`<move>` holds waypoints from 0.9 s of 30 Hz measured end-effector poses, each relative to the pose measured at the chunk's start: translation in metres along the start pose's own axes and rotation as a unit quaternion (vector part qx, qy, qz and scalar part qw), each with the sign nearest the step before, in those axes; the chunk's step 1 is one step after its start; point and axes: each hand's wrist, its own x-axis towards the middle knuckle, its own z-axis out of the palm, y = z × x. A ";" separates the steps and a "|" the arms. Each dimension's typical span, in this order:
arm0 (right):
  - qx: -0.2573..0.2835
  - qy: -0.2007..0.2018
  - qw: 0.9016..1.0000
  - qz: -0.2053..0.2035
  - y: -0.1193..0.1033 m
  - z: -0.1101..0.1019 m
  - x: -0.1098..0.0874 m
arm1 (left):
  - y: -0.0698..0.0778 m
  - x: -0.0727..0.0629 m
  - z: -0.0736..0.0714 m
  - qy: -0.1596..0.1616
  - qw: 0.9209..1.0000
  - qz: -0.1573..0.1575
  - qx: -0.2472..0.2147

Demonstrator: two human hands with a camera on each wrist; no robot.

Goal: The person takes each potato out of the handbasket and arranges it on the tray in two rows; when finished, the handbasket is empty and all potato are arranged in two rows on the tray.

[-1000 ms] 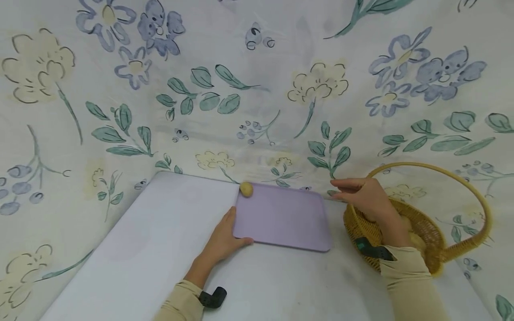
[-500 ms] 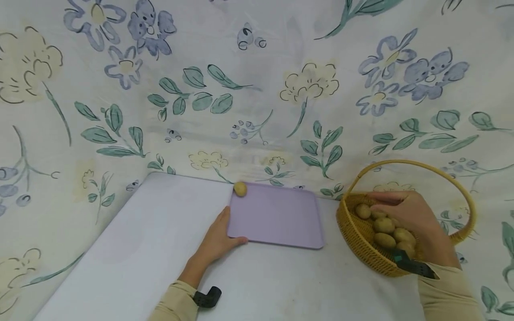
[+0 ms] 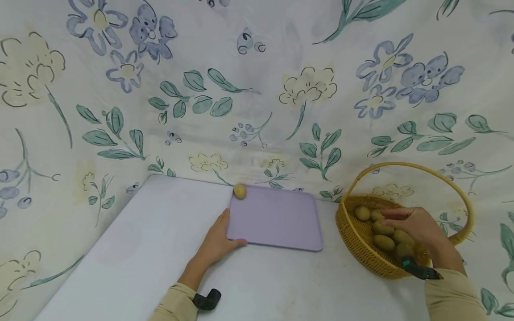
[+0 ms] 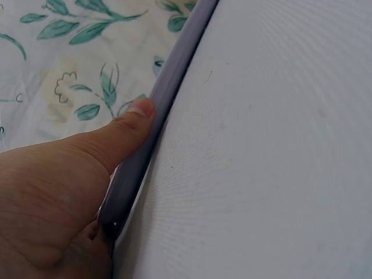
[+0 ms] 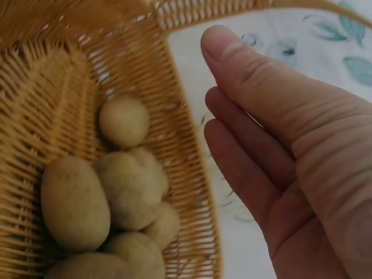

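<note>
Reaching into basket (image 3: pixel 353 243), right hand (image 3: pixel 419 227) has drawn back from rim nearest tray (image 3: pixel 277 218) to over potatoes (image 3: pixel 384 230); work apparently at basket end, single potato (image 3: pixel 240 191) in tray's far left corner. Right fingers parted, nothing visibly gripped; contact unclear. Left hand (image 3: pixel 214 240) at tray's near left corner, fingers straight along side. Oval potato (image 5: pixel 75 203), in basket, points up-down in right wrist view. Tray's long axis roughly left-right.

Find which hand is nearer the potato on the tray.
Left: the left hand holds the tray on the side with the potato; the right hand is at the basket.
</note>
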 end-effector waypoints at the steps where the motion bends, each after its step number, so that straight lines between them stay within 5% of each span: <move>1: -0.001 0.000 1.000 0.000 0.003 0.001 0.002 | 0.000 0.000 0.000 0.001 1.000 0.000 0.001; 6: -0.008 -0.012 1.000 0.007 0.015 0.007 0.008 | -0.002 -0.002 -0.001 0.005 1.000 -0.007 0.006; 12: 0.051 -0.045 0.996 0.059 0.036 0.018 0.009 | -0.003 -0.002 0.001 0.001 1.000 -0.009 -0.003; 19: -0.050 0.004 0.999 -0.010 0.043 0.022 0.009 | -0.001 -0.001 0.003 0.008 1.000 -0.008 -0.005; 27: -0.100 -0.004 0.994 -0.036 0.047 0.026 0.011 | -0.002 0.000 0.003 0.009 1.000 -0.005 0.000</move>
